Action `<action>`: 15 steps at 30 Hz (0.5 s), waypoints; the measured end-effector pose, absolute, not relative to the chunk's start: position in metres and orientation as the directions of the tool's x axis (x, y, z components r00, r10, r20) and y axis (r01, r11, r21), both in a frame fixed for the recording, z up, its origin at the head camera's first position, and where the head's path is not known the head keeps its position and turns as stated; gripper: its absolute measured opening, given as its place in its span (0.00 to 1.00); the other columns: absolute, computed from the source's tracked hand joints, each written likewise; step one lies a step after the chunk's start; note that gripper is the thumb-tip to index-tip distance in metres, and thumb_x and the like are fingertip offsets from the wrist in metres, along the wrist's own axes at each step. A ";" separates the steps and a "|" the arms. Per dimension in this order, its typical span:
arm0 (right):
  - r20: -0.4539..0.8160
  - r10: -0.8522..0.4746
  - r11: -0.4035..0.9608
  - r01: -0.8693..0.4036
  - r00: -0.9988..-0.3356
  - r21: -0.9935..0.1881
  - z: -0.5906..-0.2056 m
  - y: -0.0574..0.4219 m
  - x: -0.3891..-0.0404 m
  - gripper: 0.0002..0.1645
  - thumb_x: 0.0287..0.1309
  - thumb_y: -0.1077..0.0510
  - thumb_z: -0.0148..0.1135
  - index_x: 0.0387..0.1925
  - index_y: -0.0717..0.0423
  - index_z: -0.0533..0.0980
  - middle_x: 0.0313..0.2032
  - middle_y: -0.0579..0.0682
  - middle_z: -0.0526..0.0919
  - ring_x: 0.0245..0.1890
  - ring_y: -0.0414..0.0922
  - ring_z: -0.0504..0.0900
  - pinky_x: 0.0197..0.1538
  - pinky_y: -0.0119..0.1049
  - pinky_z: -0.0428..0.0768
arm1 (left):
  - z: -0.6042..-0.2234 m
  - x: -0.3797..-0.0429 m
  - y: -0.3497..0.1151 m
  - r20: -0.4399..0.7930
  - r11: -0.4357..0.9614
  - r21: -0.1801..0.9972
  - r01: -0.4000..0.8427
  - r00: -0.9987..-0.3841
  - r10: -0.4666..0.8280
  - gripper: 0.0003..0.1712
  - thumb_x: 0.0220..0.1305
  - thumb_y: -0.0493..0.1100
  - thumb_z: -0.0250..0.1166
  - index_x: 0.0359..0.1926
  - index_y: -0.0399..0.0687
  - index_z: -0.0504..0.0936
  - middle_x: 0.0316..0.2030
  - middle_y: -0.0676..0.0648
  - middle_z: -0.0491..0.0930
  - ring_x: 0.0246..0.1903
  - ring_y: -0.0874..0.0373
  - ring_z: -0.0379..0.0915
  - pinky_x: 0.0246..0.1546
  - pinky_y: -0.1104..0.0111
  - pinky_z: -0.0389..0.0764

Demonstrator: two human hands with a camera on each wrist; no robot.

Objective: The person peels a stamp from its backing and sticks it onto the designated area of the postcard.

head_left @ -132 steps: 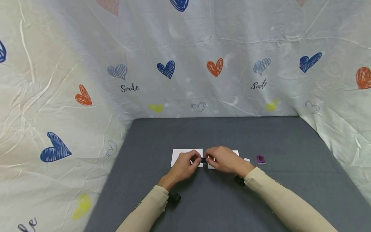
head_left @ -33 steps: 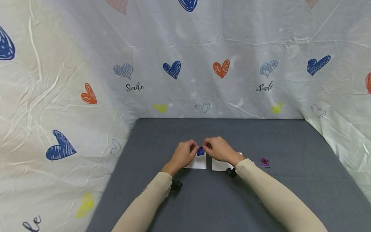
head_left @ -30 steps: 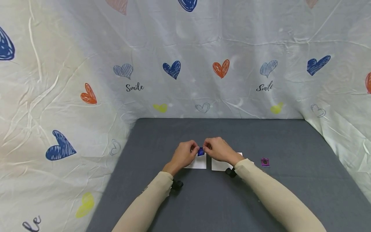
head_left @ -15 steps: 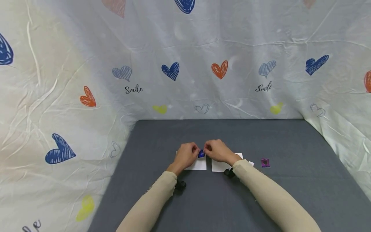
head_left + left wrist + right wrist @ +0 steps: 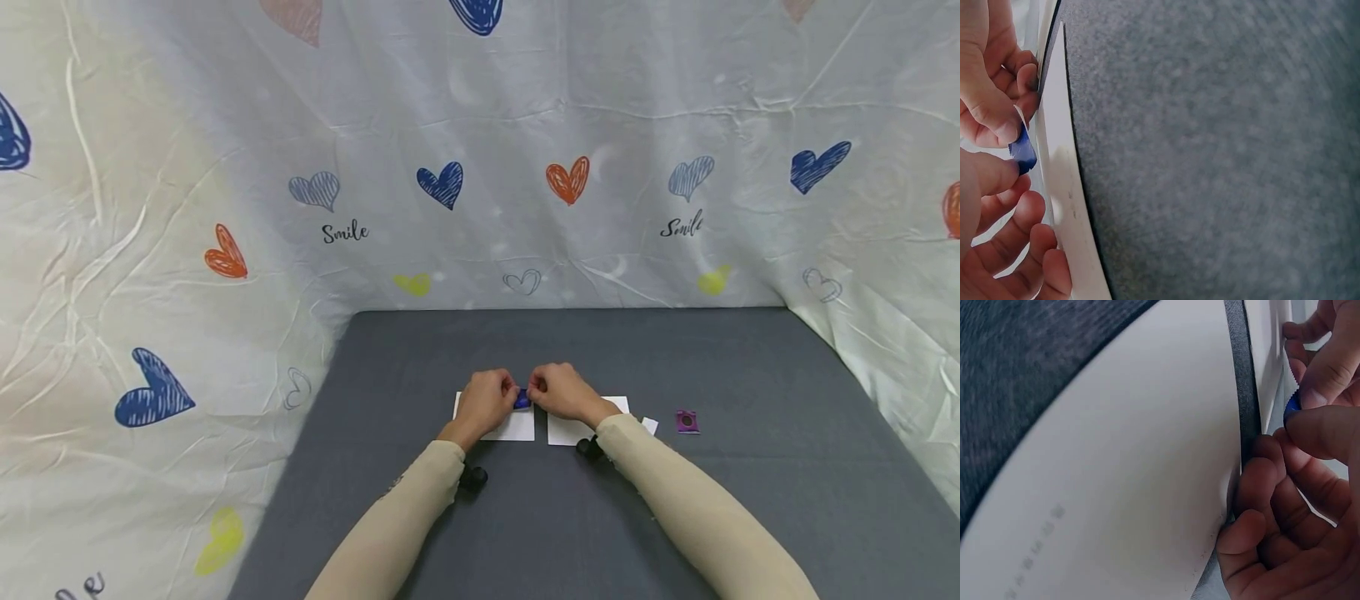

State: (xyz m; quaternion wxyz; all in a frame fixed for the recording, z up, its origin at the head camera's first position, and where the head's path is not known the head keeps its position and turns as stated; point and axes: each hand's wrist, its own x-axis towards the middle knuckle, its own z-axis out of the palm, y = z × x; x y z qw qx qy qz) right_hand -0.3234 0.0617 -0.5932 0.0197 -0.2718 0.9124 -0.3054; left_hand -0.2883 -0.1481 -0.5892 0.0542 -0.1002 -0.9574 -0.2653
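A small shiny blue packet (image 5: 522,399) with a toothed edge is held between both hands, just over the far right corner of the left white card (image 5: 513,427). My left hand (image 5: 483,402) pinches one side of it between thumb and forefinger. On the other side, my right hand (image 5: 562,392) pinches it the same way, its palm over the right white card (image 5: 566,430). Both wrist views show the fingertips meeting closely at the blue packet (image 5: 1024,150), which looks bent; fingers cover much of it. Its toothed edge shows in the right wrist view.
A purple packet (image 5: 687,422) with a dark round middle lies to the right on the grey tabletop (image 5: 555,517). Beside the right card is a small white piece (image 5: 649,425), partly behind my sleeve. A white curtain (image 5: 495,233) printed with hearts hangs behind the table.
Since the earliest frame both hands have moved the packet from the gap between the cards to their far edge. Over the last second its visible blue face has narrowed between the fingers.
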 end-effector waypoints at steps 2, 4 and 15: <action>0.123 -0.503 0.674 -0.478 -0.855 -0.563 -0.595 0.061 -0.324 0.07 0.65 0.51 0.70 0.30 0.41 0.83 0.22 0.35 0.82 0.22 0.37 0.78 0.29 0.36 0.76 | -0.593 -0.292 -0.149 0.136 0.849 0.486 0.207 -0.978 0.161 0.08 0.72 0.50 0.71 0.33 0.58 0.85 0.25 0.59 0.79 0.23 0.63 0.74 0.25 0.66 0.74; 0.111 -0.506 0.677 -0.474 -0.855 -0.563 -0.586 0.060 -0.318 0.07 0.66 0.52 0.70 0.30 0.42 0.83 0.23 0.37 0.82 0.22 0.38 0.78 0.29 0.36 0.76 | -0.594 -0.293 -0.148 0.116 0.859 0.474 0.194 -0.981 0.158 0.09 0.73 0.51 0.71 0.33 0.59 0.86 0.26 0.59 0.80 0.24 0.64 0.75 0.26 0.66 0.75; 0.107 -0.507 0.693 -0.478 -0.855 -0.539 -0.594 0.058 -0.320 0.08 0.67 0.52 0.68 0.29 0.42 0.83 0.22 0.37 0.81 0.21 0.37 0.78 0.28 0.35 0.76 | -0.586 -0.288 -0.143 0.087 0.866 0.470 0.173 -0.985 0.149 0.08 0.73 0.49 0.71 0.34 0.58 0.87 0.27 0.57 0.81 0.26 0.62 0.76 0.28 0.65 0.76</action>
